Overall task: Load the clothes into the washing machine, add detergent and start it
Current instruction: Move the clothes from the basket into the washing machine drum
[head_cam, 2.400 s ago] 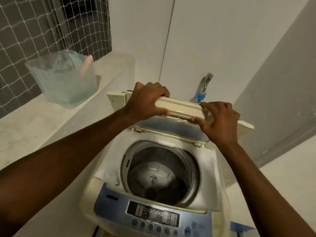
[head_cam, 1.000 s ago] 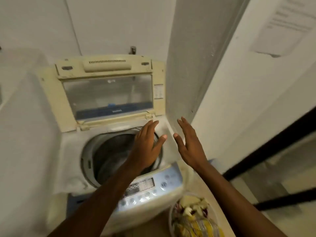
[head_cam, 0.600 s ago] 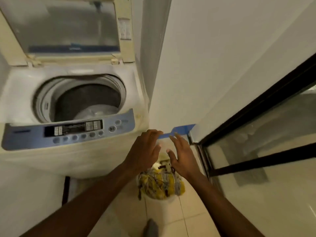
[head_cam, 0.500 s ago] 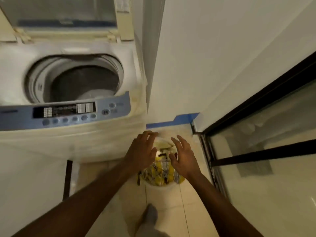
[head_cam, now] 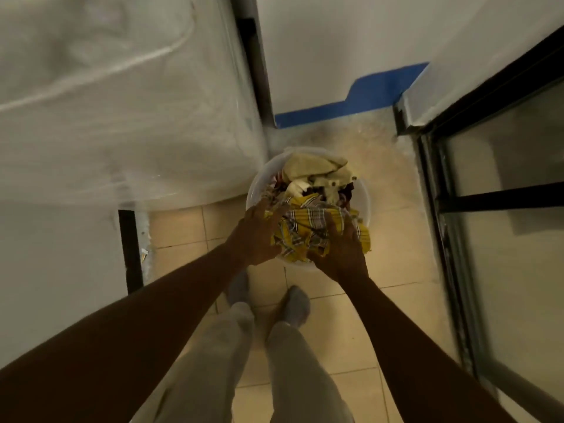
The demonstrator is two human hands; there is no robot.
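A white round basin (head_cam: pixel 254 185) stands on the tiled floor by the front right corner of the washing machine (head_cam: pixel 122 123), whose plastic-wrapped side fills the upper left. The basin is heaped with clothes: a cream garment (head_cam: pixel 308 166) at the far side, a yellow checked cloth (head_cam: pixel 305 227) at the near side, and dark pieces between them. My left hand (head_cam: pixel 258 236) lies on the left edge of the checked cloth with its fingers dug in. My right hand (head_cam: pixel 341 248) grips the same cloth on its right. The machine's tub and panel are out of view.
A black-framed glass door (head_cam: pixel 488 198) runs along the right. A white wall with blue tape (head_cam: pixel 366 99) at its foot lies beyond the basin. My feet in grey socks (head_cam: pixel 294 303) stand on the beige tiles just behind the basin.
My hands left the raised lid, swung right and down past the control panel, and came onto the clothes in the basin. My view tipped down from the open tub to the floor.
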